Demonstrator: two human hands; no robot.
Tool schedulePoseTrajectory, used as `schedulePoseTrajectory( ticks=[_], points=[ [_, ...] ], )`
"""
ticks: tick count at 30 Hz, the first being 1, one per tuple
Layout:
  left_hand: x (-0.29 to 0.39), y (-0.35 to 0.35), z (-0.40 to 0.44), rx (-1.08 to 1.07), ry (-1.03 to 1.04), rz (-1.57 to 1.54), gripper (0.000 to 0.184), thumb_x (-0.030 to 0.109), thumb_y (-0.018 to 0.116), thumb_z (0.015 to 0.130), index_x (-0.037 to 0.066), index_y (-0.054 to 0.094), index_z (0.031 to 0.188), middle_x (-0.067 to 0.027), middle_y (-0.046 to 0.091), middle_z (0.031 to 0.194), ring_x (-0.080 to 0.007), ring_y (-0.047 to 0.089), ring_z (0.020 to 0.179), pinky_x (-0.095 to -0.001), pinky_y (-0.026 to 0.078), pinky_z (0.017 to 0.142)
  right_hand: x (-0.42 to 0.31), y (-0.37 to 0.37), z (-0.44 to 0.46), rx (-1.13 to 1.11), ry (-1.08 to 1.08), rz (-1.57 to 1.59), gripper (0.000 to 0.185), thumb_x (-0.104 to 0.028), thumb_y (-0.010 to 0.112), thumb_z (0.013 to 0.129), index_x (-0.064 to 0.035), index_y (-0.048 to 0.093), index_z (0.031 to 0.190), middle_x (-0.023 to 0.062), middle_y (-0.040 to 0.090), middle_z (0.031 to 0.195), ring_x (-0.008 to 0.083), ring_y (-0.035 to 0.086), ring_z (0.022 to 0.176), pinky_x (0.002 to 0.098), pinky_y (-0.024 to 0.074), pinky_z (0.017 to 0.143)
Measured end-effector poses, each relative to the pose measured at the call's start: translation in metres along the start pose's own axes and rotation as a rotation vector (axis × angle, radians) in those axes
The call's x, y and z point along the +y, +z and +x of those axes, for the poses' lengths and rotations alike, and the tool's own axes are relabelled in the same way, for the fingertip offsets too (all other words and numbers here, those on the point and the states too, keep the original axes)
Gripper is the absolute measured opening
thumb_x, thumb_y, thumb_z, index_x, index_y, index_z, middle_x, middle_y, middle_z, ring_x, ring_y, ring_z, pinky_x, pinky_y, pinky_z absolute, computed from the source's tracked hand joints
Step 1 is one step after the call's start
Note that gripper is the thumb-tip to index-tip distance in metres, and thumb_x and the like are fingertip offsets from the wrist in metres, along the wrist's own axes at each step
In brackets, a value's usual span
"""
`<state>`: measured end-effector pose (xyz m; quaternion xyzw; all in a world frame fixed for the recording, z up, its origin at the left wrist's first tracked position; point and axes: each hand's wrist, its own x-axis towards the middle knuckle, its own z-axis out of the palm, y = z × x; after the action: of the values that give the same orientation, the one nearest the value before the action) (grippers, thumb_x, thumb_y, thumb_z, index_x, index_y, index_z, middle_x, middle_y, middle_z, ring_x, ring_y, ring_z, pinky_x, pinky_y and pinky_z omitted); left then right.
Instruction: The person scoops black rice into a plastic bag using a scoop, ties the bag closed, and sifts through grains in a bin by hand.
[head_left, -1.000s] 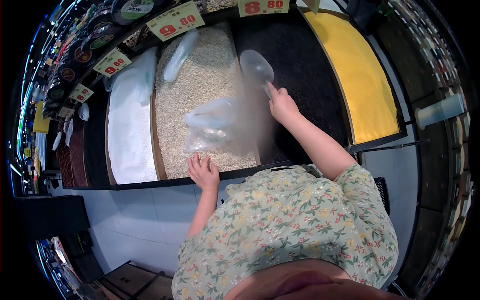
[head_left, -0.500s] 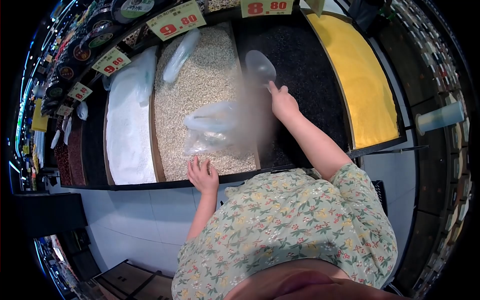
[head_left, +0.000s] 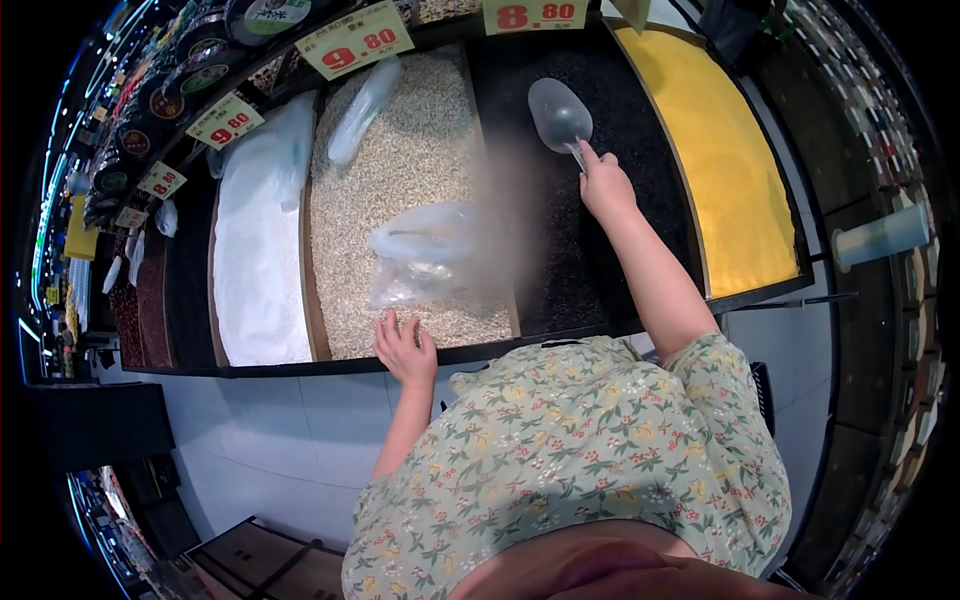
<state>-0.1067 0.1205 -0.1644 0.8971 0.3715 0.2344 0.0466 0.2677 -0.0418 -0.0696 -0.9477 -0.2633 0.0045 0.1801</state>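
Note:
My right hand (head_left: 608, 188) grips the handle of a clear plastic scoop (head_left: 560, 113), its bowl pointing away from me over the bin of black grain (head_left: 630, 130). I cannot make out whether the bowl holds anything. At the near edge of the bin of pale grain (head_left: 345, 250), my left hand (head_left: 404, 350) rests with its fingers apart, holding nothing. Just beyond those fingertips lies a clear plastic bag (head_left: 415, 280) on the pale grain. A blurred grey patch covers part of the view between the pale and black grain.
Yellow grain (head_left: 735, 170) fills the bin at the right, white grain (head_left: 255, 270) the one at the left. Wooden dividers (head_left: 312, 300) separate bins. Another plastic bag or scoop (head_left: 365, 110) lies at the back, below price signs (head_left: 355, 40). A clear cylinder (head_left: 880, 238) juts out right.
My right hand and the scoop have moved right and slightly away from the pale grain, out over the black grain. My left hand has stayed in place.

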Motion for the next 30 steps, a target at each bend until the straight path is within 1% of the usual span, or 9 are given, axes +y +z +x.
schedulePoseTrajectory(
  ticks=[5, 7, 9, 10, 13, 20, 24, 28, 30],
  points=[
    [-0.001, 0.001, 0.000, -0.009, -0.002, 0.022, 0.026, 0.022, 0.061, 0.074, 0.017, 0.065, 0.100, -0.0105, 0.048, 0.132, -0.0363, 0.036, 0.127, -0.0531, 0.026, 0.101, 0.014, -0.014, 0.000, 0.104, 0.031, 0.099, 0.053, -0.015, 0.061, 0.083, -0.0137, 0.045, 0.134, 0.0218, 0.056, 0.098, 0.0381, 0.060, 0.090, 0.0431, 0.0496, 0.080],
    [0.000, 0.000, 0.000, -0.016, -0.012, 0.022, 0.026, 0.022, 0.061, 0.074, 0.017, 0.065, 0.100, -0.0104, 0.048, 0.132, -0.0362, 0.036, 0.127, -0.0533, 0.025, 0.102, 0.022, -0.016, 0.002, 0.122, 0.030, 0.123, 0.054, -0.015, 0.062, 0.082, -0.0125, 0.046, 0.133, 0.0217, 0.056, 0.097, 0.0375, 0.060, 0.090, 0.0427, 0.0488, 0.081],
    [0.001, 0.000, 0.001, -0.021, -0.021, 0.020, 0.026, 0.022, 0.061, 0.074, 0.017, 0.065, 0.099, -0.0103, 0.048, 0.132, -0.0362, 0.036, 0.127, -0.0535, 0.025, 0.102, 0.027, -0.020, 0.005, 0.123, 0.036, 0.184, 0.054, -0.018, 0.061, 0.083, -0.0112, 0.045, 0.134, 0.0234, 0.057, 0.098, 0.0384, 0.060, 0.091, 0.0434, 0.0493, 0.081],
    [0.001, 0.000, 0.000, -0.021, -0.024, 0.018, 0.026, 0.022, 0.061, 0.075, 0.017, 0.066, 0.099, -0.0102, 0.048, 0.132, -0.0361, 0.036, 0.127, -0.0537, 0.025, 0.102, 0.028, -0.020, 0.005, 0.175, 0.030, 0.200, 0.055, -0.018, 0.062, 0.082, -0.0108, 0.045, 0.133, 0.0229, 0.058, 0.095, 0.0384, 0.059, 0.091, 0.0435, 0.0488, 0.082],
    [0.000, 0.000, 0.000, -0.021, -0.028, 0.015, 0.026, 0.023, 0.061, 0.075, 0.017, 0.066, 0.100, -0.0102, 0.048, 0.132, -0.0360, 0.035, 0.128, -0.0538, 0.025, 0.103, 0.023, -0.026, 0.008, 0.190, -0.001, 0.224, 0.055, -0.018, 0.061, 0.083, -0.0112, 0.044, 0.134, 0.0226, 0.057, 0.097, 0.0386, 0.059, 0.091, 0.0434, 0.0488, 0.081],
    [0.000, 0.001, 0.001, -0.039, -0.049, -0.008, 0.027, 0.023, 0.061, 0.075, 0.017, 0.067, 0.100, -0.0105, 0.047, 0.132, -0.0362, 0.034, 0.129, -0.0544, 0.023, 0.103, -0.018, -0.016, 0.016, 0.063, -0.133, 0.127, 0.054, -0.018, 0.059, 0.084, -0.0102, 0.042, 0.135, 0.0217, 0.055, 0.101, 0.0372, 0.060, 0.090, 0.0431, 0.0504, 0.079],
    [0.002, -0.001, 0.001, -0.052, -0.074, -0.018, 0.027, 0.023, 0.060, 0.075, 0.017, 0.067, 0.100, -0.0104, 0.047, 0.133, -0.0363, 0.033, 0.130, -0.0569, 0.022, 0.103, -0.039, 0.000, 0.026, 0.017, -0.178, 0.115, 0.053, -0.017, 0.058, 0.084, -0.0076, 0.043, 0.134, 0.0244, 0.054, 0.101, 0.0387, 0.061, 0.088, 0.0437, 0.0518, 0.077],
    [0.003, -0.001, 0.001, -0.064, -0.081, -0.018, 0.028, 0.023, 0.060, 0.074, 0.017, 0.066, 0.101, -0.0103, 0.047, 0.133, -0.0360, 0.032, 0.131, -0.0594, 0.022, 0.103, -0.052, 0.014, 0.039, -0.023, -0.185, 0.094, 0.054, -0.016, 0.057, 0.084, -0.0075, 0.042, 0.134, 0.0254, 0.053, 0.104, 0.0390, 0.061, 0.090, 0.0435, 0.0519, 0.078],
    [0.003, 0.000, 0.000, -0.059, -0.081, -0.013, 0.029, 0.023, 0.061, 0.074, 0.017, 0.066, 0.102, -0.0102, 0.047, 0.133, -0.0360, 0.032, 0.131, -0.0597, 0.022, 0.103, -0.057, 0.018, 0.045, -0.049, -0.170, 0.078, 0.052, -0.014, 0.055, 0.085, -0.0072, 0.041, 0.135, 0.0256, 0.053, 0.105, 0.0389, 0.061, 0.091, 0.0433, 0.0518, 0.078]
  ],
)
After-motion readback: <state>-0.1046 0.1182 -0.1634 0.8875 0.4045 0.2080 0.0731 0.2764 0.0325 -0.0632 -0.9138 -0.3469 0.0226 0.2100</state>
